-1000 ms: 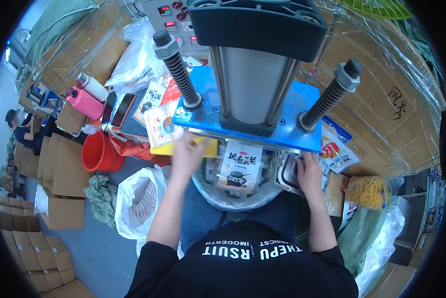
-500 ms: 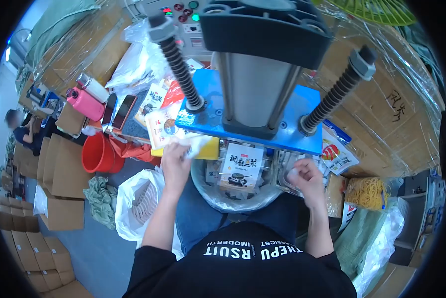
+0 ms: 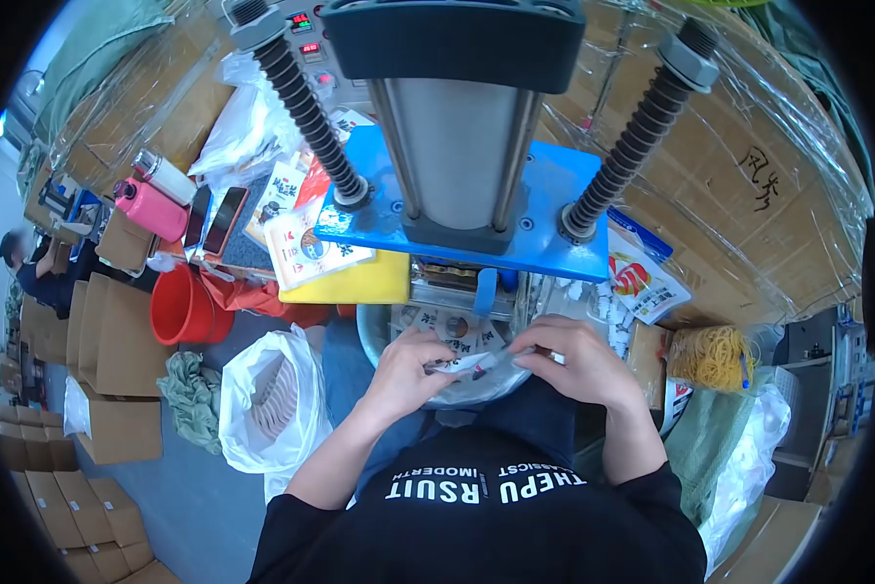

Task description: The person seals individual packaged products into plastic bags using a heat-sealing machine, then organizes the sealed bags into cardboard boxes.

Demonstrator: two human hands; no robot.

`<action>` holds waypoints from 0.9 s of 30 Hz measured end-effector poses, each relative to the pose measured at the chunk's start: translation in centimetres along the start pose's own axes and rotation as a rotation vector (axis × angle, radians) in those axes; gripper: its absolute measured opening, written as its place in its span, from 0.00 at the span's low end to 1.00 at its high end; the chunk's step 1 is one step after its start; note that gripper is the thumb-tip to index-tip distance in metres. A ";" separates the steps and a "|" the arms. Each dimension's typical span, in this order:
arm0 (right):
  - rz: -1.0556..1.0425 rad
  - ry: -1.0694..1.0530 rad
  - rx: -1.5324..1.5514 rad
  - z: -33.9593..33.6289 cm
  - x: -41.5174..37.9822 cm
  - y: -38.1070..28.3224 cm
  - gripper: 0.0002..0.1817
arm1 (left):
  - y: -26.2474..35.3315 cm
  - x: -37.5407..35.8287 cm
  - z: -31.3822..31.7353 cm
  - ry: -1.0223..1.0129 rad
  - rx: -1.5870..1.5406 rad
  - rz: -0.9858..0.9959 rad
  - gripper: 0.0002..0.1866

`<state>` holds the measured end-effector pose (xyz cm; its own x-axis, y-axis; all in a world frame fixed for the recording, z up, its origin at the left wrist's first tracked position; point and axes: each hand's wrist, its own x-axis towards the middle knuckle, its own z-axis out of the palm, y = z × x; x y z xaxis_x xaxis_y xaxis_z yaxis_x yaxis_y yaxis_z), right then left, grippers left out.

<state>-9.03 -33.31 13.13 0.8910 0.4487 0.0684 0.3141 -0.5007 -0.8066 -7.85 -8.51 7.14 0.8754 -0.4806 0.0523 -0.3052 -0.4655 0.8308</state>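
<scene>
My left hand [image 3: 420,368] pinches one end of a small white printed packet [image 3: 466,365] over the lap. At the packet's other side, my right hand [image 3: 566,356] has its thumb and fingers closed on something small that I cannot make out. Beneath both hands is a round tub [image 3: 371,331] lined with clear plastic, with printed packets [image 3: 447,327] inside. Just beyond stands a press with a blue plate [image 3: 466,238]. A yellow block [image 3: 359,280] lies left of the tub, a printed packet partly over it.
A red bucket [image 3: 179,310] and a white lined bag [image 3: 272,394] stand at left. Two phones [image 3: 225,222] lie near a pink bottle [image 3: 150,209]. Yellow rubber bands [image 3: 715,358] sit at right. Another person [image 3: 43,277] works far left. Large cartons [image 3: 739,204] rise behind the press.
Both hands have come together over the tub, my left hand moving right and down. The large printed packet under the press is no longer seen there. The view has shifted slightly.
</scene>
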 end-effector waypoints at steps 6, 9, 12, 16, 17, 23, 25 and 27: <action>0.058 0.165 0.217 3.2 0.3 0.2 0.08 | -0.4 -0.7 1.2 -0.153 -0.329 -0.155 0.10; 0.151 0.103 0.188 4.0 0.2 1.8 0.09 | -1.8 -1.6 2.2 -0.216 -0.526 -0.342 0.13; 0.214 -0.003 0.186 3.0 0.2 2.2 0.09 | -1.4 -1.3 2.4 -0.249 -0.464 -0.333 0.13; 0.314 0.209 0.366 6.1 0.4 3.5 0.18 | -1.3 -0.6 2.4 -0.210 -0.681 -0.421 0.13; 0.294 0.282 0.453 7.0 0.3 3.9 0.23 | -1.7 -0.6 2.5 -0.182 -0.763 -0.463 0.13; 0.299 0.373 0.448 3.8 -1.1 5.4 0.28 | -3.7 3.1 1.4 0.050 -0.972 -0.542 0.13; 0.326 0.268 0.321 2.6 -2.4 6.3 0.20 | -4.9 4.7 1.5 0.070 -1.013 -0.575 0.13; 0.396 0.278 0.351 1.5 -3.0 6.2 0.18 | -5.4 5.4 1.5 0.082 -1.034 -0.610 0.12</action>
<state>-10.28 -36.67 6.98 0.9855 0.0434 -0.1642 -0.1444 -0.2948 -0.9446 -2.04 -9.71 2.05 0.8037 -0.3226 -0.5001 0.5797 0.2344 0.7804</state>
